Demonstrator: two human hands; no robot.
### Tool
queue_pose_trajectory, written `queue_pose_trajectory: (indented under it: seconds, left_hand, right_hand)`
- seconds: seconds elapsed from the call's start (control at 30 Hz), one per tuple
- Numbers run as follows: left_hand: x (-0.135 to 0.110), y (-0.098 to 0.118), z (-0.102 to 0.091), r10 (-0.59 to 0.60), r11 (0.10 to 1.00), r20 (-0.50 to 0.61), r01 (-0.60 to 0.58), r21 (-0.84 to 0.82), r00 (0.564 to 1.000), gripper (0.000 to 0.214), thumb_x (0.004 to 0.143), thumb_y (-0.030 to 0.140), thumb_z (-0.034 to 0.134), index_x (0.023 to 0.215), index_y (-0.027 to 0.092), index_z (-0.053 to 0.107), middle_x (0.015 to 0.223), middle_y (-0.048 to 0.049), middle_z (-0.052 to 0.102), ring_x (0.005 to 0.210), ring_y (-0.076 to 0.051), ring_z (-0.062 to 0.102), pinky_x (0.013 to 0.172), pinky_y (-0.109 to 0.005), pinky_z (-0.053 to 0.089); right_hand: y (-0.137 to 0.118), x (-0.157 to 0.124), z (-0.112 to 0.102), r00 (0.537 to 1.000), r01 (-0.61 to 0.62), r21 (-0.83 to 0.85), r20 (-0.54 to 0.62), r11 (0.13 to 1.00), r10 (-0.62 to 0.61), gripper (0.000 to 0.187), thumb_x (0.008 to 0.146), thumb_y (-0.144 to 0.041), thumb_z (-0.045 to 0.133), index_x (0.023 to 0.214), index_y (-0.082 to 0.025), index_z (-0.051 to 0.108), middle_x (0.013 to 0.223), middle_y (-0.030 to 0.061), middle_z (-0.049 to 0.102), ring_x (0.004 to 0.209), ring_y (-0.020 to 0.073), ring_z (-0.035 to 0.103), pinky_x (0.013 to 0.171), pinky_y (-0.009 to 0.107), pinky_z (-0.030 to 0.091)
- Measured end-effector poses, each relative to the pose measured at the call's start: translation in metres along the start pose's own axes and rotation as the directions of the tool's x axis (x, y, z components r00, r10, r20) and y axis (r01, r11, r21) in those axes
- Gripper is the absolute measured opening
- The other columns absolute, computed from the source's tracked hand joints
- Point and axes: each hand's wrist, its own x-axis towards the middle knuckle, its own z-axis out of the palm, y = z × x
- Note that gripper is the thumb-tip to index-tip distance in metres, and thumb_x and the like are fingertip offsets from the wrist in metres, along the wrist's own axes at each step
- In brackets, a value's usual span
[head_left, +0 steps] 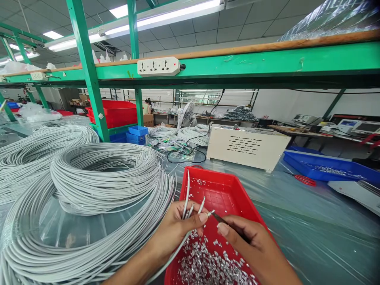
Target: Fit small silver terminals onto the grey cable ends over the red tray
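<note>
The left hand [175, 229] pinches a small bunch of grey cable ends [187, 206] between thumb and fingers, its grip clamped on them, over the red tray [228, 194] at the near edge of the desk [311, 221]. The right hand [252, 245], at 3 o'clock of the left, has its grip closed on thin tweezers [221, 219] whose tip meets one cable end. Small metal terminals [208, 261] lie heaped in the tray below, at 6 o'clock. The likely slip — a piece dropping from the tweezer tip into that heap, since the contact looks slight. The loose cable ends fan apart, so one could slide out of the pinch. The big cable coils [101, 178] at 10 o'clock could tug on them.
</note>
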Motion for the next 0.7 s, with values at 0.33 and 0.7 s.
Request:
queue_pose_trajectory:
  seconds: [0.33, 0.7]
  left_hand:
    - [-0.0001, 0.0001, -0.0005, 0.009, 0.999, 0.045, -0.008, -0.033, 0.999, 0.016, 0.070, 0.032, 0.069, 0.070, 0.016, 0.067, 0.054, 0.0034, 0.052, 0.051, -0.007, 0.041, 0.059, -0.021, 0.029]
    - [-0.0020, 0.0016, 0.0006, 0.054, 0.998, 0.082, -0.056, 0.017, 0.995, 0.032, 0.077, 0.036, 0.061, 0.053, 0.016, 0.056, 0.050, 0.0036, 0.045, 0.052, -0.009, 0.036, 0.060, -0.022, 0.028]
  right_hand:
    - [-0.0006, -0.0011, 0.0016, 0.998, -0.063, 0.045, -0.007, 0.997, 0.064, 0.037, 0.074, -0.052, 0.058, 0.060, -0.018, 0.057, 0.054, -0.0054, 0.039, 0.049, 0.0083, 0.028, 0.048, 0.020, 0.029]
    - [-0.0039, -0.0034, 0.0056, 0.998, -0.044, -0.005, -0.048, 0.999, 0.044, 0.032, 0.075, -0.049, 0.057, 0.062, -0.019, 0.058, 0.066, -0.0021, 0.056, 0.063, 0.0135, 0.048, 0.058, 0.021, 0.038]
